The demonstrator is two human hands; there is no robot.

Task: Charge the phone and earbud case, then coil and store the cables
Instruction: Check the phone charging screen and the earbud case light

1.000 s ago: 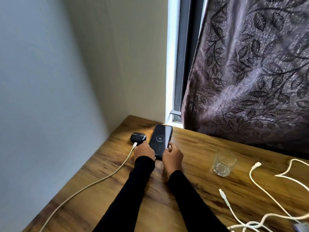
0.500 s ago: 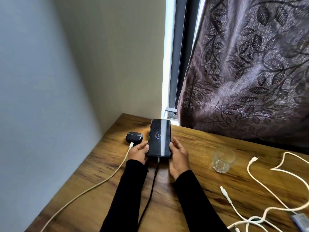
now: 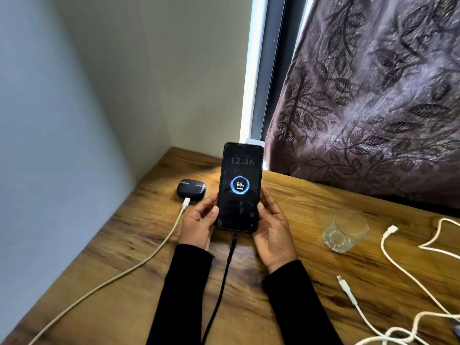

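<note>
A black phone point(image 3: 240, 186) is held upright above the wooden table point(image 3: 286, 202), its screen lit with a 96% charging ring. My left hand point(image 3: 199, 224) grips its lower left edge and my right hand point(image 3: 272, 231) its lower right edge. A black cable point(image 3: 225, 277) is plugged into the phone's bottom and runs down between my sleeves. The dark earbud case point(image 3: 191, 189) lies at the back left, with a cream cable point(image 3: 149, 255) plugged into its front side.
A clear glass point(image 3: 344, 231) stands to the right of my hands. Several loose white cables point(image 3: 403, 272) sprawl over the table's right side. A patterned purple curtain point(image 3: 373, 95) hangs behind, and walls close off the left corner.
The phone has gone from lying flat on the table to being lifted and tilted upright toward me, held by both hands. The black cable now shows beneath it.
</note>
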